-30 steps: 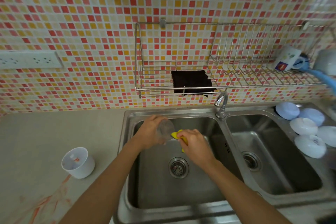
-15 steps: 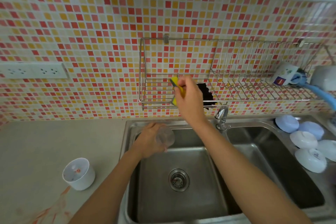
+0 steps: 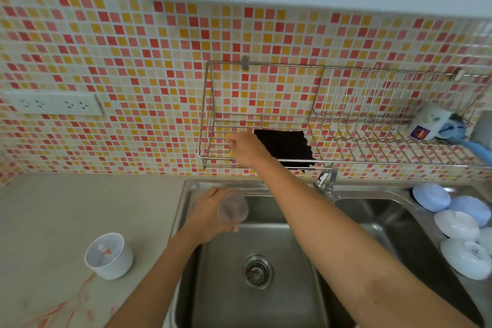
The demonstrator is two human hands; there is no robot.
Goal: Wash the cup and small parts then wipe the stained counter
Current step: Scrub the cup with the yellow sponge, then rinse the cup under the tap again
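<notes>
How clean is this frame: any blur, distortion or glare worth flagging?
Head view: strong wide-angle bending, the wire rack and the wall's top edge curve; soft blur on the right hand at the rack and on the clear cup in the left hand; mild glare on the sink steel; lighting otherwise even, shadows faint.

Left hand low, right arm stretched up and forward.
Left hand (image 3: 210, 217) curled in a grip; right hand (image 3: 246, 148) fingers bent, pinching.
</notes>
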